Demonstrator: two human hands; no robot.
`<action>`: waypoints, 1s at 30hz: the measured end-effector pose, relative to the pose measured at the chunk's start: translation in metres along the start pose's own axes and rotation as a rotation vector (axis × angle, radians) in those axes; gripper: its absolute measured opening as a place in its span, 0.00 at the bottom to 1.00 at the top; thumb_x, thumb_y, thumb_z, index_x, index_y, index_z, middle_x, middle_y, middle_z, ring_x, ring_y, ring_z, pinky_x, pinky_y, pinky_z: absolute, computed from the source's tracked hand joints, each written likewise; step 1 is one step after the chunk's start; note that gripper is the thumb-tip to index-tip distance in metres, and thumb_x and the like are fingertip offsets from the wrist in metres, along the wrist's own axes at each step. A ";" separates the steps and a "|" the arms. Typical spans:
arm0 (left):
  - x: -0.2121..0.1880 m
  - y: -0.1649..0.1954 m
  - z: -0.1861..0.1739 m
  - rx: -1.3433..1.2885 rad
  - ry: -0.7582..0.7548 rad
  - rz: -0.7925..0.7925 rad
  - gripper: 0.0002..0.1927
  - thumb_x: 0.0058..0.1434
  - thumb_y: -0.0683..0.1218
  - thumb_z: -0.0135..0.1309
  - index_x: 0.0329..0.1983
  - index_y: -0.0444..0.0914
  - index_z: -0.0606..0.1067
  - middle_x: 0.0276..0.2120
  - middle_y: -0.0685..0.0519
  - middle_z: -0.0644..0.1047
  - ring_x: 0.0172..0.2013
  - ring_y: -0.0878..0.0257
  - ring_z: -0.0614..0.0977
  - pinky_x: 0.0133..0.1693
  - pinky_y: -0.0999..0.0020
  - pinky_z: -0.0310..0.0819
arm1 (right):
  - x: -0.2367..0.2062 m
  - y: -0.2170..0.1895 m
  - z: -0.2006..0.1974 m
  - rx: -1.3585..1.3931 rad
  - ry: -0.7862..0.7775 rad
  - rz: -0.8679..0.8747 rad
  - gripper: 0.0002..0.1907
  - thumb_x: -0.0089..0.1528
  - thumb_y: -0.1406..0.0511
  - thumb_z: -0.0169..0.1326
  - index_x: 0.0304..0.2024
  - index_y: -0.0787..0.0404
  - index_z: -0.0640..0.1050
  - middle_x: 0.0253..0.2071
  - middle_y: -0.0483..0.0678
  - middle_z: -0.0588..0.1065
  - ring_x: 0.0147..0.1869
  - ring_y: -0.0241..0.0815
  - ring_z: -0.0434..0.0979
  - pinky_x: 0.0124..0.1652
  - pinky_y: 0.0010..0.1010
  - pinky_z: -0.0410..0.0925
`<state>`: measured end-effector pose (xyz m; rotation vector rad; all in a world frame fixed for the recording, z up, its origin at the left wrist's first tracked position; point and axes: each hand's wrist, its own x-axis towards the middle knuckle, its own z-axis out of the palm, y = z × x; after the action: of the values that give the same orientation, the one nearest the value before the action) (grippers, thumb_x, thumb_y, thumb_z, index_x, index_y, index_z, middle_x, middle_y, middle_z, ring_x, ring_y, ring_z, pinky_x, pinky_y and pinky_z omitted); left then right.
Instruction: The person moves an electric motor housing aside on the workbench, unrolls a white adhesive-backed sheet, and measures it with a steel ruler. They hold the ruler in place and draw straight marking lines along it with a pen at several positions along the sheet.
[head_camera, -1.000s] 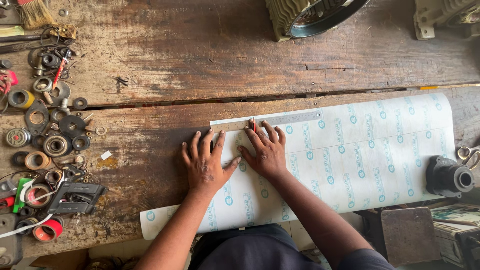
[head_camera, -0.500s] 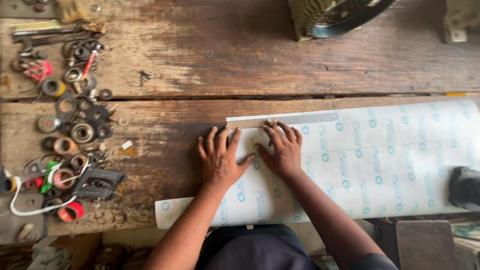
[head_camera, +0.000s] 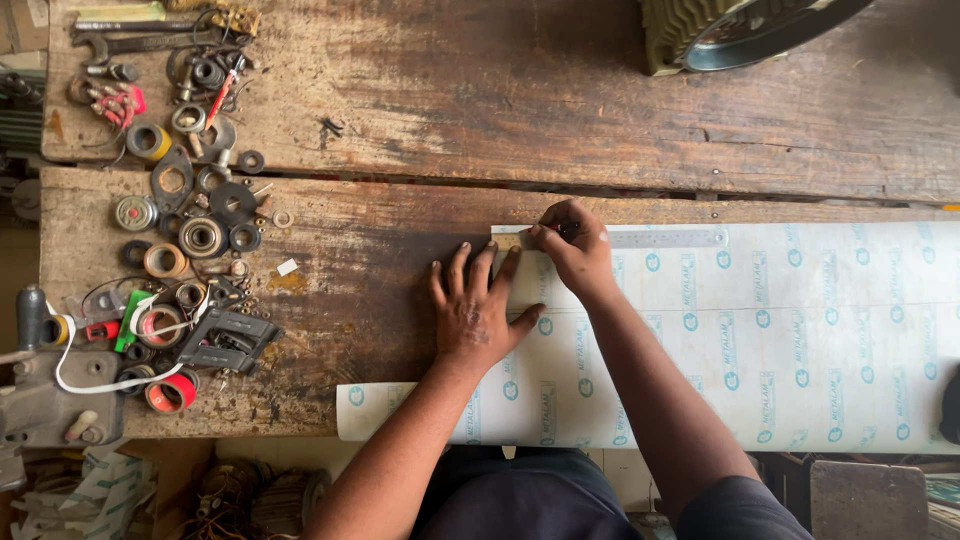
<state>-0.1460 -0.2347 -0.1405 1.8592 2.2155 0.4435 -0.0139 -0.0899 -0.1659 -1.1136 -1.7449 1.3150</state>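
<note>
The sheet (head_camera: 780, 340), a broad white length of film-like paper printed all over with small teal marks, lies flat on the near plank of the wooden table (head_camera: 480, 90) and runs off the right edge of view; its left end steps back, the lower strip reaching further left than the upper part. The table is worn, dark and stained, built of long planks with a gap between them. At its far edge sits part of a ribbed metal machine housing (head_camera: 740, 30) with a dark ring. Along the left side lies a scatter of bearings, washers and rings (head_camera: 190, 200), with a dark tool body (head_camera: 228, 342), a white cable (head_camera: 100, 380) and a roll of red tape (head_camera: 170, 392) nearer the person. A steel ruler (head_camera: 660, 238) lies along the sheet's upper edge. The left hand (head_camera: 478, 310) is spread flat, fingers apart, pressing on the sheet's upper left corner and the wood beside it. The right hand (head_camera: 572, 245) is curled, fingertips pinched together on the ruler's left end; whether it grips something small there I cannot tell.
</note>
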 end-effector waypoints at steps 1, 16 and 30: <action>0.000 0.000 0.000 -0.006 -0.011 -0.005 0.47 0.55 0.75 0.55 0.71 0.47 0.65 0.65 0.46 0.64 0.70 0.43 0.57 0.65 0.24 0.41 | 0.000 0.002 0.002 -0.062 0.006 -0.004 0.08 0.60 0.69 0.63 0.37 0.65 0.76 0.34 0.45 0.76 0.38 0.33 0.74 0.39 0.26 0.70; -0.002 -0.004 0.002 -0.011 0.016 0.006 0.46 0.57 0.76 0.53 0.72 0.48 0.65 0.64 0.45 0.64 0.69 0.44 0.59 0.65 0.24 0.43 | 0.003 -0.028 0.007 -0.279 -0.071 0.081 0.06 0.60 0.68 0.62 0.37 0.65 0.81 0.31 0.48 0.81 0.36 0.33 0.83 0.38 0.26 0.74; -0.002 -0.005 0.005 0.014 -0.030 -0.003 0.48 0.56 0.78 0.49 0.74 0.50 0.62 0.64 0.45 0.64 0.69 0.44 0.58 0.65 0.25 0.42 | 0.004 -0.028 0.009 -0.295 -0.086 0.076 0.08 0.61 0.68 0.60 0.41 0.65 0.81 0.36 0.49 0.83 0.40 0.35 0.84 0.42 0.27 0.76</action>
<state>-0.1482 -0.2367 -0.1473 1.8570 2.2069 0.3982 -0.0298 -0.0931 -0.1414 -1.3124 -2.0263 1.1902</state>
